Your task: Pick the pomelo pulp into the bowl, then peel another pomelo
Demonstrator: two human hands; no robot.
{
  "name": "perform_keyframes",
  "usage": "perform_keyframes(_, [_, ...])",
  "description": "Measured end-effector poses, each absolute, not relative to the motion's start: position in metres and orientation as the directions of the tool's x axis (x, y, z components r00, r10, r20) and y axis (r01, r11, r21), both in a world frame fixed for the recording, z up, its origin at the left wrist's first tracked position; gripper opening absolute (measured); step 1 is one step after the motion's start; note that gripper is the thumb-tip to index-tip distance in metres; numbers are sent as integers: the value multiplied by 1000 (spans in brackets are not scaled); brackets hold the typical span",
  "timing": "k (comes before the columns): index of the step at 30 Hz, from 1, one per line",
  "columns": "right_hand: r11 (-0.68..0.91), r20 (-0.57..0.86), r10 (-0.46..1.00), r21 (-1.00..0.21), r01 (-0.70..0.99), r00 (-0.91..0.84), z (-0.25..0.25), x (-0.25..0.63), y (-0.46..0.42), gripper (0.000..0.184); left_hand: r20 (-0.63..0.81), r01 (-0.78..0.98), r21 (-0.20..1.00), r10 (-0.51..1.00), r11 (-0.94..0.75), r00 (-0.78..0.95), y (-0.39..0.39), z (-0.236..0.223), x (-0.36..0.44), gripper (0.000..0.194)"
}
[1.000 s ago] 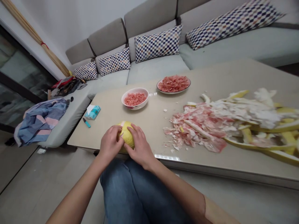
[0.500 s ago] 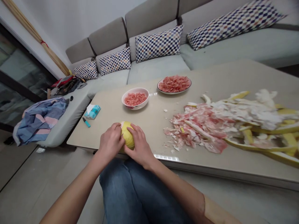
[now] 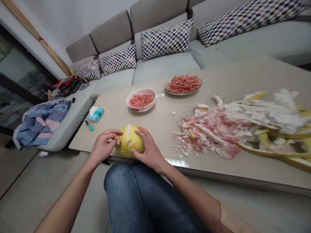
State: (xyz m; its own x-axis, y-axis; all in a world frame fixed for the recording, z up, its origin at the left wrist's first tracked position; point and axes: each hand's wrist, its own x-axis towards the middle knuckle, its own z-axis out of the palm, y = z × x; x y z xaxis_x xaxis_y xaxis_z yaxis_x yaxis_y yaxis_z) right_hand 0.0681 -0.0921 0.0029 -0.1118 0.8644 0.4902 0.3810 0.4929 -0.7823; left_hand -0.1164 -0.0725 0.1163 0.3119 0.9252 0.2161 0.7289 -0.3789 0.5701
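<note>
A yellow pomelo [image 3: 136, 141] rests at the table's near edge, with a pale pink split running down its peel. My right hand [image 3: 148, 149] grips its right side, thumb low and fingers over the top. On the other side, my left hand [image 3: 105, 144] has loosely bent fingers with gaps between them. Its fingertips are at the peel's left side; whether they press on it I cannot tell. Beyond the pomelo stands a white bowl [image 3: 143, 109] of pink pomelo pulp [image 3: 141, 100]. A dark-rimmed plate [image 3: 182, 94] heaped with more pulp [image 3: 184, 83] sits farther back.
A pile of pomelo peel and membranes [image 3: 243, 124] covers much of the table's right side. At the left lie a blue tissue pack [image 3: 96, 115] and a small blue-handled knife [image 3: 89, 125]. A grey sofa [image 3: 162, 69] with checkered cushions [image 3: 167, 39] runs behind the table [image 3: 111, 106].
My left hand has loosened and drawn back to the left, exposing more of the pomelo and the split in its peel. My right hand stays on the pomelo. The view has shifted slightly.
</note>
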Motion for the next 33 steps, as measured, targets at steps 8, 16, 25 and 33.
perform_keyframes(8, [495,487,866,-797,347,-117,-3,75,-92,66,261,720,479,865,-502,429,-89,104,-110,17])
perform_keyframes(16, [504,500,859,-792,345,-110,-7,74,-94,67,247,806,195,823,-559,512,-103,91,-110,33])
perform_keyframes(25, [496,487,865,-795,350,-121,-4,74,-92,66,270,854,-4,822,-520,502,-108,89,-99,22])
perform_keyframes(33, [506,508,855,-781,366,-99,-7,72,-93,66,350,820,132,800,-558,488,-120,64,-107,28])
